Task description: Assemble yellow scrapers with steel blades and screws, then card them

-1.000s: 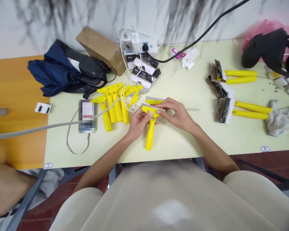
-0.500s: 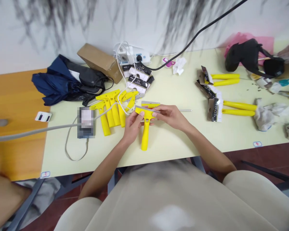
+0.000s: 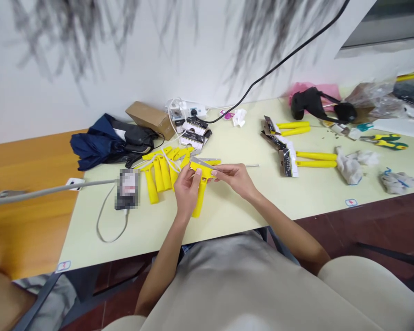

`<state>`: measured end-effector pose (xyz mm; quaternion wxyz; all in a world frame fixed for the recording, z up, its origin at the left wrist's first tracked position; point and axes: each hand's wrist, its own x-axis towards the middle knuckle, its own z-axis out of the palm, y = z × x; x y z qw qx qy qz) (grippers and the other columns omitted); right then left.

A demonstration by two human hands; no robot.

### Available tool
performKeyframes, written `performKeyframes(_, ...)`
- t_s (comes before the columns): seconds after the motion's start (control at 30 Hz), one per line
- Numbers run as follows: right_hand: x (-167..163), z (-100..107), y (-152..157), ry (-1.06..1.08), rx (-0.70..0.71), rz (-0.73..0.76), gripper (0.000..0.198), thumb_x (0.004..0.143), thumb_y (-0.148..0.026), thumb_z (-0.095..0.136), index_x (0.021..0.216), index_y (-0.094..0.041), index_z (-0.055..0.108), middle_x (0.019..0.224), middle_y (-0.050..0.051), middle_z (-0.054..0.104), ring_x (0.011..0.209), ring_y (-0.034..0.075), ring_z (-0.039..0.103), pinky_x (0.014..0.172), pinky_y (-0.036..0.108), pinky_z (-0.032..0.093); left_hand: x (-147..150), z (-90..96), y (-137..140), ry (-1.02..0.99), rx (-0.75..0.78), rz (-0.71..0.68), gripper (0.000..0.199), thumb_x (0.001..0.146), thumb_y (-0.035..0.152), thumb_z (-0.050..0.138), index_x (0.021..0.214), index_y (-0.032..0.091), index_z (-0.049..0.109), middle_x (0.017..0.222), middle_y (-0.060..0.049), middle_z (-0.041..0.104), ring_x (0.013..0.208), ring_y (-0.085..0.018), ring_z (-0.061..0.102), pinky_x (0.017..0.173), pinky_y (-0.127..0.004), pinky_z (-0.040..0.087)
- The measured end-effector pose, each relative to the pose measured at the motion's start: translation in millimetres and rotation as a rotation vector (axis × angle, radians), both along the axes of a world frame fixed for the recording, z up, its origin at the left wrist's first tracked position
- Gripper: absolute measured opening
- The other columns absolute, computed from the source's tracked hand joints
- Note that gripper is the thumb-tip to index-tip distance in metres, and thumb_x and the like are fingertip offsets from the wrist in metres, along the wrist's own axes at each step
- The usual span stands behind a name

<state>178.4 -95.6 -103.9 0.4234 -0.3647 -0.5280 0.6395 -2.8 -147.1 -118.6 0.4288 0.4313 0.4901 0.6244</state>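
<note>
In the head view a yellow scraper [image 3: 199, 202] with a metal blade along its wide head is held just above the table, its handle pointing down and slightly left. My left hand [image 3: 186, 191] is closed on the left end of the head, thumb on its front face. Fingers of my right hand [image 3: 236, 179] pinch the right end near the blade; what else they may hold is hidden. Behind my right hand a thin metal shaft [image 3: 253, 165] lies on the table. Several yellow scraper handles [image 3: 151, 184] lie to the left of my left hand, with loose yellow and metal pieces [image 3: 184, 151] beyond.
Black-and-white card packs [image 3: 195, 139] and a power strip [image 3: 184, 110] lie at the back beside a cardboard box [image 3: 151, 120]. A white cable crosses the handles. To the right are yellow-handled tools [image 3: 315, 158], pliers [image 3: 388, 141] and gloves [image 3: 348, 168]. A person's leg [image 3: 7, 299] shows at lower left.
The view has swung up and to the right. The scraper has turned so its handle leans further left, and my left hand covers more of it. Both hands keep hold.
</note>
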Motion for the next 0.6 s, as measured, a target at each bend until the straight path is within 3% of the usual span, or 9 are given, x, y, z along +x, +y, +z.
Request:
performKeyframes(0.1, -2, -2, -5, -0.006, 0.003, -0.061, 0.041, 0.081, -0.059, 0.099, 0.108, -0.028, 0.095, 0.108, 0.004, 0.089, 0.091, 0.026, 0.083, 0.081, 0.041, 0.072, 5, -3.7, -7, 0.171, 0.052, 0.123, 0.062, 0.104, 0.054, 0.077, 0.159, 0.028, 0.064, 0.148, -0.014, 0.073, 0.115, -0.025, 0.080, 0.082, -0.034, 0.073)
performKeyframes(0.2, -3, -2, -9, 0.023, -0.016, -0.147, 0.041, 0.078, -0.059, 0.101, 0.105, -0.028, 0.095, 0.103, 0.004, 0.089, 0.088, 0.026, 0.082, 0.078, 0.041, 0.073, 8, -11.1, -15, 0.497, 0.193, 0.278, 0.075, 0.098, 0.053, 0.086, 0.164, 0.029, 0.061, 0.170, -0.020, 0.055, 0.144, -0.036, 0.067, 0.100, -0.046, 0.072)
performKeyframes(0.3, -3, 4, -13, 0.059, -0.040, -0.188, 0.042, 0.079, -0.056, 0.101, 0.109, -0.027, 0.095, 0.092, 0.004, 0.087, 0.083, 0.028, 0.084, 0.077, 0.042, 0.073, 6, -18.6, -20, 0.739, 0.287, 0.184, 0.065, 0.095, 0.049, 0.089, 0.155, 0.029, 0.072, 0.173, -0.020, 0.055, 0.157, -0.044, 0.056, 0.116, -0.062, 0.064)
performKeyframes(0.43, -4, 22, -12, 0.082, -0.010, -0.217, 0.040, 0.077, -0.055, 0.103, 0.105, -0.028, 0.095, 0.092, 0.003, 0.087, 0.077, 0.028, 0.084, 0.084, 0.049, 0.075, -2, -19.2, -12, 0.795, 0.318, 0.036, 0.049, 0.107, 0.044, 0.073, 0.155, 0.035, 0.073, 0.174, -0.015, 0.056, 0.153, -0.042, 0.061, 0.127, -0.073, 0.051)
performKeyframes(0.6, -14, 53, -3, 0.131, 0.086, -0.231, 0.041, 0.082, -0.056, 0.100, 0.110, -0.027, 0.095, 0.101, 0.004, 0.087, 0.090, 0.030, 0.084, 0.089, 0.052, 0.076, -17, -1.3, 17, 0.824, 0.420, 0.014, 0.045, 0.112, 0.036, 0.065, 0.157, 0.034, 0.072, 0.173, -0.015, 0.056, 0.151, -0.038, 0.066, 0.130, -0.065, 0.050)
